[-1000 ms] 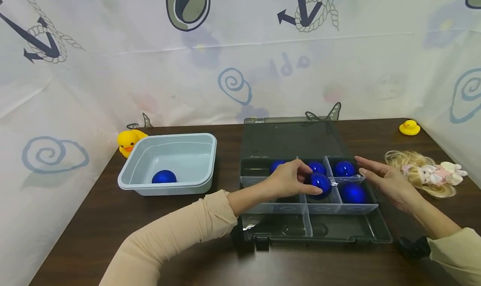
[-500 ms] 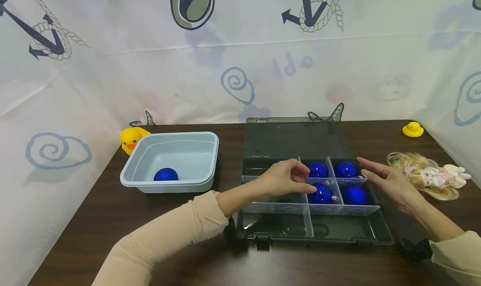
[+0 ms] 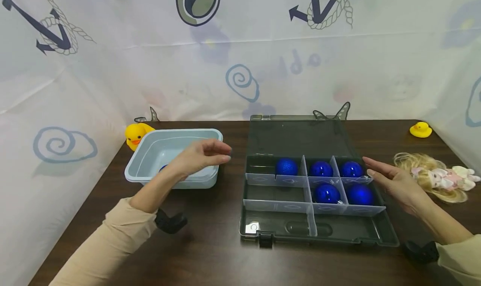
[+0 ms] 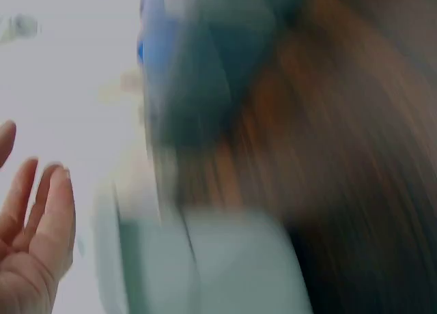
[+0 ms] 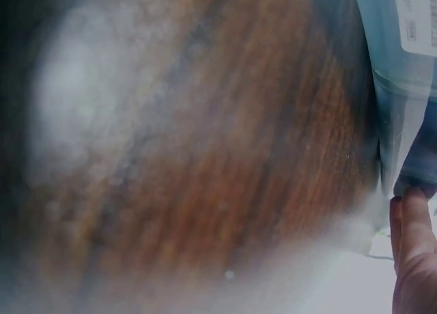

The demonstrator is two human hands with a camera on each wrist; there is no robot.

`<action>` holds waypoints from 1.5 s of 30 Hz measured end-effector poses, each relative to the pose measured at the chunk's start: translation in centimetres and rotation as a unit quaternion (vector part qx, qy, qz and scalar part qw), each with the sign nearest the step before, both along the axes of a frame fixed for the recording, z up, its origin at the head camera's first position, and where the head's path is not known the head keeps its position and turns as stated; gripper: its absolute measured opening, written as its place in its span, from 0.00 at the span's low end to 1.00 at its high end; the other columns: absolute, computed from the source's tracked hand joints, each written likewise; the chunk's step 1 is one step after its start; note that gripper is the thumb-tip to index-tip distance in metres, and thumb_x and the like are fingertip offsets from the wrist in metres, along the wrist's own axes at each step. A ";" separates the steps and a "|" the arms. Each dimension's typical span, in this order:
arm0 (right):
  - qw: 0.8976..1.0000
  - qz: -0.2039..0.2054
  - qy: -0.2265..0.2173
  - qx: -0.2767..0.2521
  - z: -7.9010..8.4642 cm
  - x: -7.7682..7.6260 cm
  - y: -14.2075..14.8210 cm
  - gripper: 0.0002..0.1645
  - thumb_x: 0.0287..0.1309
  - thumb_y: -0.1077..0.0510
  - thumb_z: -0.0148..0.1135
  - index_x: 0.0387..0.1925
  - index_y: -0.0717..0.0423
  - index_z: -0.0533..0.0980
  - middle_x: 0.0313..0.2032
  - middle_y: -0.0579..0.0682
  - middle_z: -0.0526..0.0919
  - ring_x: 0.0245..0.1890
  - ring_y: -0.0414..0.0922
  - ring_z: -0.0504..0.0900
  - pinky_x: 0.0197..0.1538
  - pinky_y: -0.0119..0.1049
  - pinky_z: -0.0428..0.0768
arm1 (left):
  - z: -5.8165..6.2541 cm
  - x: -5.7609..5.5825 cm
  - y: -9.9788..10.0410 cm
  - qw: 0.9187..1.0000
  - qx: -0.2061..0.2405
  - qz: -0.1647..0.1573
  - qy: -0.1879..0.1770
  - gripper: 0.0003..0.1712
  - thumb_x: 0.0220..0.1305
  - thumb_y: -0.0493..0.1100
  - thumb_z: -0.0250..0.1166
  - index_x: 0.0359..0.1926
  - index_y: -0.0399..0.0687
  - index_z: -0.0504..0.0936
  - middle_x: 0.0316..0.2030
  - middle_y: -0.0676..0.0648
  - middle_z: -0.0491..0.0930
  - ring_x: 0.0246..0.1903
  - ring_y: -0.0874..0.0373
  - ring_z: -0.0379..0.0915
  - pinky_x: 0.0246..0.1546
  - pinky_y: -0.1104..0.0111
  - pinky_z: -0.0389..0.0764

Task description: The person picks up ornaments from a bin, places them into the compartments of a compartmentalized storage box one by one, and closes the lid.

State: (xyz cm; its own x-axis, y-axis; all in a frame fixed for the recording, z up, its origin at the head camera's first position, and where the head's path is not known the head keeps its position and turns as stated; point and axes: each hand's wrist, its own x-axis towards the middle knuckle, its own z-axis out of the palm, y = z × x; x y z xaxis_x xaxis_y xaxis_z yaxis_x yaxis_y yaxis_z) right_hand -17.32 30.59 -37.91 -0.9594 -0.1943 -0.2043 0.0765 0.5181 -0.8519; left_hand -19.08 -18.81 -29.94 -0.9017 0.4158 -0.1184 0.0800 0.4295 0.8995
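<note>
My left hand [image 3: 197, 158] hovers over the near right part of the pale blue basin [image 3: 216, 175], fingers loosely extended and holding nothing. Behind that wrist, only a sliver of a blue bauble [image 3: 163, 168] shows inside the basin. The grey divided box [image 3: 278, 217] lies with its lid open at the back. Several blue baubles sit in its compartments: a glittery bauble [image 3: 287, 166] back left, glossy ones such as the middle bauble [image 3: 327, 193], and a matte bauble [image 3: 360, 194] at right. My right hand [image 3: 400, 190] touches the box's right edge with extended fingers.
A yellow rubber duck [image 3: 137, 135] stands behind the basin's left corner, and a smaller duck [image 3: 421, 130] at the back right. A blond doll [image 3: 443, 177] lies right of the box. Printed cloth [image 3: 180, 81] walls off the table's back and sides.
My left hand has let go of a glossy bauble in the middle compartment of the box and moved left over the basin. The right hand stays at the box's edge.
</note>
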 end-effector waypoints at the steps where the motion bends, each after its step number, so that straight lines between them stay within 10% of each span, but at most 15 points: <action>1: 1.000 0.001 0.003 0.005 0.0 0.0 0.0 0.35 0.69 0.43 0.45 0.72 0.47 0.51 0.70 0.65 0.49 0.68 0.54 0.60 0.60 0.57 0.59 | -0.1 -0.2 -1.6 1.000 -0.010 0.008 -0.001 0.22 0.62 0.42 0.64 0.55 0.38 0.74 0.52 0.39 0.76 0.47 0.55 0.75 0.48 0.68 0.77; 7: 1.000 -0.002 -0.001 -0.002 0.0 -0.1 0.0 0.35 0.69 0.43 0.45 0.72 0.46 0.52 0.71 0.64 0.48 0.68 0.53 0.60 0.60 0.59 0.58 | -0.7 -0.7 -9.1 0.997 -0.054 0.043 -0.020 0.24 0.64 0.44 0.62 0.57 0.35 0.71 0.55 0.34 0.72 0.45 0.60 0.73 0.47 0.75 0.76; 14: 1.000 0.001 0.005 0.016 -0.2 -0.1 0.1 0.35 0.69 0.43 0.45 0.72 0.46 0.51 0.71 0.62 0.49 0.66 0.47 0.63 0.59 0.50 0.62 | -1.0 -0.6 -12.8 0.993 -0.105 0.045 -0.041 0.30 0.64 0.47 0.62 0.61 0.35 0.68 0.59 0.34 0.70 0.52 0.52 0.70 0.58 0.61 0.72; 29: 1.000 0.006 -0.011 -0.020 0.0 0.0 0.0 0.35 0.70 0.44 0.44 0.73 0.45 0.48 0.72 0.61 0.43 0.70 0.64 0.45 0.62 0.50 0.55 | -1.7 -1.4 -13.6 0.979 -0.179 0.007 -0.096 0.30 0.61 0.48 0.65 0.59 0.35 0.70 0.57 0.35 0.72 0.56 0.44 0.65 0.59 0.47 0.65; 45: 1.000 0.008 0.005 0.007 0.0 0.0 0.1 0.34 0.70 0.44 0.44 0.73 0.45 0.50 0.72 0.61 0.46 0.70 0.57 0.53 0.60 0.38 0.64 | 0.6 -1.3 -11.4 0.992 -0.084 0.059 -0.070 0.32 0.67 0.49 0.58 0.64 0.33 0.64 0.60 0.31 0.66 0.55 0.42 0.70 0.55 0.51 0.72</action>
